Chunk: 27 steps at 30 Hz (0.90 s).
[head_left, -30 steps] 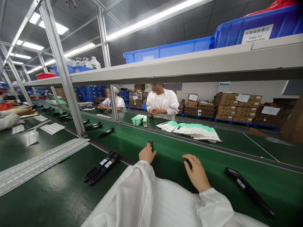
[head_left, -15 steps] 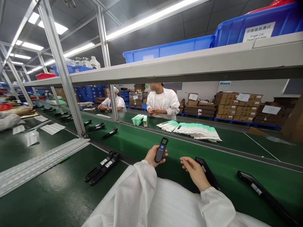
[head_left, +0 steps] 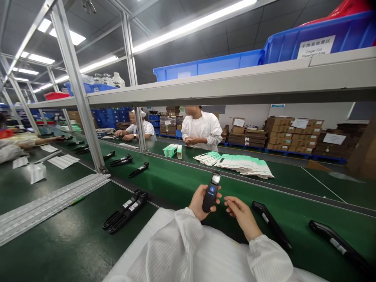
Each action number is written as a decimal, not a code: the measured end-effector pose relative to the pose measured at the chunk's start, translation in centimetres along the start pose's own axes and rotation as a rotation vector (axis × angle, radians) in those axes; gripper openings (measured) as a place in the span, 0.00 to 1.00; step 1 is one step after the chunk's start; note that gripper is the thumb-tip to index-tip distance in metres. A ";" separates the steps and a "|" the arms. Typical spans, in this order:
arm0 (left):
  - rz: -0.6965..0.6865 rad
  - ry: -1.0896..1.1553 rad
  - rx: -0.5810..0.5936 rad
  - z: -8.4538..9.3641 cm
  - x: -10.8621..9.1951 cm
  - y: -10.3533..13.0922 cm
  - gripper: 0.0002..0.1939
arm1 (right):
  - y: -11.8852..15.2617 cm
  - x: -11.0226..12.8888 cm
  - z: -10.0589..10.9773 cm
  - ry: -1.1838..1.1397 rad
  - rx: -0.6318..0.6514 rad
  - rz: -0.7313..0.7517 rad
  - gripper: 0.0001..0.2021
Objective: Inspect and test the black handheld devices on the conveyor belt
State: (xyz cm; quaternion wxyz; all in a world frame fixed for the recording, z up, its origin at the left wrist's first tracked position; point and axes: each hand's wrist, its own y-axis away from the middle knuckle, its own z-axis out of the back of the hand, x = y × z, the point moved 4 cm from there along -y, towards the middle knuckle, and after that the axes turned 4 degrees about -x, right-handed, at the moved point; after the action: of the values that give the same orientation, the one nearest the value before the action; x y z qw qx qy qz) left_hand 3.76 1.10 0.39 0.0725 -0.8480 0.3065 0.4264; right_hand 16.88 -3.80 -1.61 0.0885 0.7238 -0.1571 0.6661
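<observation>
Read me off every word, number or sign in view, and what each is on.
"手指套放置区": white label on the large blue bin, slightly blurred
"Finger Cot Placement Area": same label
Too small or blurred: blue marks on the black device in the left hand; white labels on other black devices; carton sheets; blue wall sign

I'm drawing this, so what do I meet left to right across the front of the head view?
White strips, two black gadgets, held gadget in the left grip, belt gadget, rightmost gadget.
</observation>
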 end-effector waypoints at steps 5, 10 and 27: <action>-0.449 -0.461 -0.272 -0.3 -0.6 0.4 0.15 | 0.3 0.4 -0.1 -0.058 -0.016 -0.003 0.18; -0.686 -0.812 -0.301 -1.6 -0.4 1.5 0.21 | 0.9 1.2 -0.9 -0.201 0.018 -0.027 0.21; -0.233 -0.166 -0.555 2.8 0.7 -0.8 0.17 | 0.5 0.4 -0.6 -0.288 0.044 -0.081 0.18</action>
State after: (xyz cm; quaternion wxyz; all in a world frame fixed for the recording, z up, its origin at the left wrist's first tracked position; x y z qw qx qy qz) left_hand 2.59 2.47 -2.04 -0.0886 -0.8270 0.0724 0.5505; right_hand 16.19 -4.15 -1.17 0.0758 0.8192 -0.1242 0.5547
